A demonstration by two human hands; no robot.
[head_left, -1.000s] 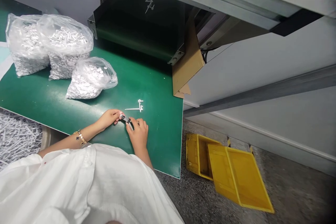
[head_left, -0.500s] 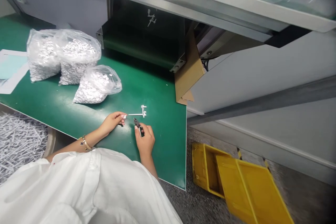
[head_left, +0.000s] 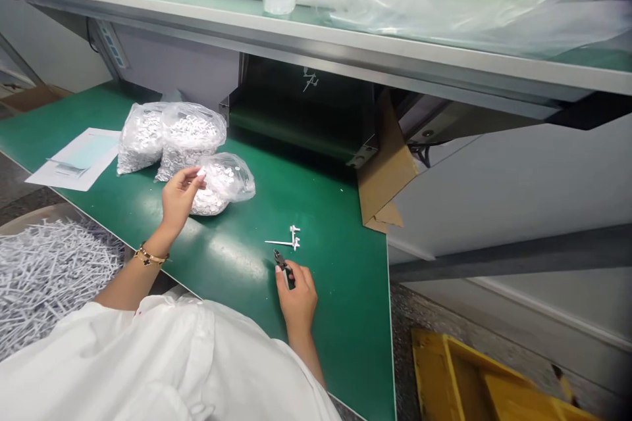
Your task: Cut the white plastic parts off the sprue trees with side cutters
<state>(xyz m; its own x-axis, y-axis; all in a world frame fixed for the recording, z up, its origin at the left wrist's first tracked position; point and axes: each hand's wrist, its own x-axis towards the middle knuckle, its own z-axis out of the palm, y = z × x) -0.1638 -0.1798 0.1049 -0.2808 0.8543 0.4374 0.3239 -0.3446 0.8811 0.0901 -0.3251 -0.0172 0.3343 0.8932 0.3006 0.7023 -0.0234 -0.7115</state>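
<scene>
My left hand [head_left: 178, 200] is raised beside the smallest clear bag of small white parts [head_left: 213, 196]. Its fingertips are pinched on a small white plastic piece [head_left: 201, 172], whose exact shape is too small to make out. My right hand [head_left: 297, 295] is wrapped round dark-jawed cutting pliers [head_left: 282, 264], low over the green table. Just beyond the jaws lies a white plastic sprue [head_left: 293, 241], a thin stem with short branches, apart from the pliers.
Two larger bags of white parts [head_left: 190, 135] stand behind the small one. Papers [head_left: 81, 156] lie at the left. A tub of white sticks [head_left: 54, 283] is at lower left. A metal shelf edge [head_left: 316, 36] crosses overhead; yellow crates [head_left: 469, 375] sit on the floor at right.
My left hand has moved from near the sprue, up and left to the small bag, holding the white piece. My right hand keeps the pliers near the sprue. The view has tilted up.
</scene>
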